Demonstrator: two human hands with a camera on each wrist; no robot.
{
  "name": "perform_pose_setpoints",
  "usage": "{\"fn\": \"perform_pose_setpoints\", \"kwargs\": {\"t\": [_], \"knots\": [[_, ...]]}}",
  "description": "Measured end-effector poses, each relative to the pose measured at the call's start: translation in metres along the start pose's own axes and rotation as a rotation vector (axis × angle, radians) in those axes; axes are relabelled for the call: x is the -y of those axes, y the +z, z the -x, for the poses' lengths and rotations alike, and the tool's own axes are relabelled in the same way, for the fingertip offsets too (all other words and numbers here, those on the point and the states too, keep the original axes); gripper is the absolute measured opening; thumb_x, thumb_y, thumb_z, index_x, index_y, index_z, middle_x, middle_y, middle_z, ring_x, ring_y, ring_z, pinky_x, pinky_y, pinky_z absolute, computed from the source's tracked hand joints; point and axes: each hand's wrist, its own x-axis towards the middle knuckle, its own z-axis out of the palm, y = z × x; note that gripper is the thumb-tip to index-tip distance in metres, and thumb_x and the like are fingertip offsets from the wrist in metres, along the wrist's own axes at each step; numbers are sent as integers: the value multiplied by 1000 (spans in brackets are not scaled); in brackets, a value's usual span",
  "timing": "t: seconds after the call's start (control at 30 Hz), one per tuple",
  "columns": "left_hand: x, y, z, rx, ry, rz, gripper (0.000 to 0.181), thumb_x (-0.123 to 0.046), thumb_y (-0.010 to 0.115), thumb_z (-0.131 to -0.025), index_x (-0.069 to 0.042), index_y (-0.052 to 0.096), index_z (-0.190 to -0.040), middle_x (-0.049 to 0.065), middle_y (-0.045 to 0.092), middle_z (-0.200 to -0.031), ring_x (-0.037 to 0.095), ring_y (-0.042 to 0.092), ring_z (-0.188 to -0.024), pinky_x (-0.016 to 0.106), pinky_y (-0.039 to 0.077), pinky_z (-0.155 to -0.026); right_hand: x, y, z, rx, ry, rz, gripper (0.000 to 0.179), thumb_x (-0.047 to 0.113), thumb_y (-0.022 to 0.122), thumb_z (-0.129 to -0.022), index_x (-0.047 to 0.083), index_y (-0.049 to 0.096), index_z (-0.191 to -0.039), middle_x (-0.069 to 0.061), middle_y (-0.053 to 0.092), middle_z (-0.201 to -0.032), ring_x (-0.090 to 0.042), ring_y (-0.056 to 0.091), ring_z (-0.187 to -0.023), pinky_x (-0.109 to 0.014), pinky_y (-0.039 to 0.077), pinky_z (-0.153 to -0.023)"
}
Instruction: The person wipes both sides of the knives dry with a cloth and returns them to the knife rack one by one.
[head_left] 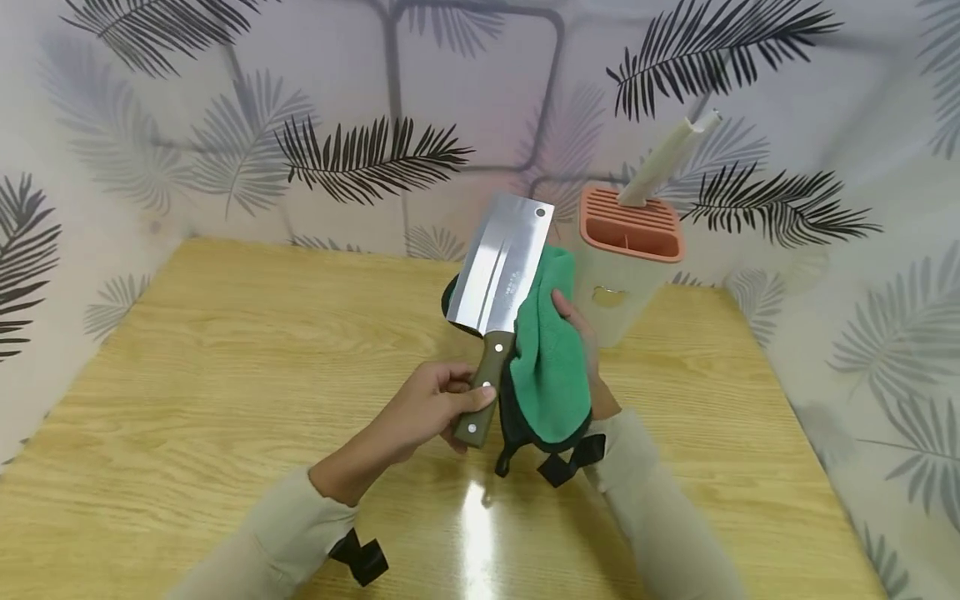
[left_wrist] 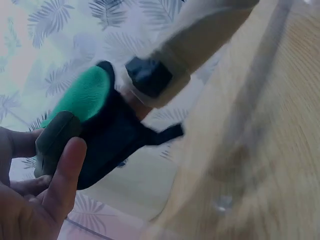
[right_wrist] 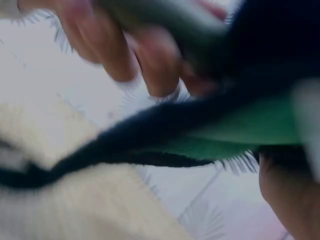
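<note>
My left hand (head_left: pixel 431 404) grips the dark olive, riveted handle of a cleaver (head_left: pixel 498 267), thumb lying on top. The broad steel blade points up and away, raised over the table. In my right hand (head_left: pixel 588 342) is a green cloth (head_left: pixel 551 358) with dark edging and a dark loop, held along the blade's right side; some of it shows behind the blade's left edge. The cloth hides most of the right fingers. The left wrist view shows the handle (left_wrist: pixel 57 140) end-on before the cloth's dark side. Blurred cloth (right_wrist: pixel 235 130) crosses the right wrist view below the left fingers.
A pale knife holder (head_left: pixel 622 292) with an orange slotted top stands at the back right, close beyond the right hand. A white-handled tool (head_left: pixel 663 162) sticks up from it. Leaf-patterned covering (head_left: pixel 337 92) rises behind the wood-grain table (head_left: pixel 225 358).
</note>
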Motion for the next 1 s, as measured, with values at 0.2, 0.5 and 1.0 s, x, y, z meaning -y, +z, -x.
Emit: {"fn": "perform_pose_setpoints", "kwargs": {"t": [0.2, 0.5, 1.0], "knots": [[5, 4, -6, -117, 10, 17, 24, -9, 63, -97, 9, 61, -112, 15, 74, -87, 13, 68, -62, 34, 59, -52, -16, 11, 14, -241, 83, 311, 36, 39, 33, -108, 18, 58, -95, 11, 65, -85, -2, 63, -78, -14, 51, -74], [3, 7, -10, -249, 20, 18, 21, -7, 68, -92, 5, 66, -109, 10, 70, -92, 8, 63, -70, 26, 56, -57, -27, 20, 26, -280, 149, 360, 38, 52, 31, -105, 23, 53, -114, 11, 62, -100, -3, 61, -91, -18, 51, -85], [-3, -3, -16, -349, 36, -2, 26, -8, 72, -91, 9, 65, -111, 11, 60, -93, 10, 61, -67, 29, 60, -56, -45, 19, 54, -212, 213, 350, 33, 45, 32, -108, 21, 40, -129, 10, 57, -113, -4, 59, -105, -21, 53, -94]]}}
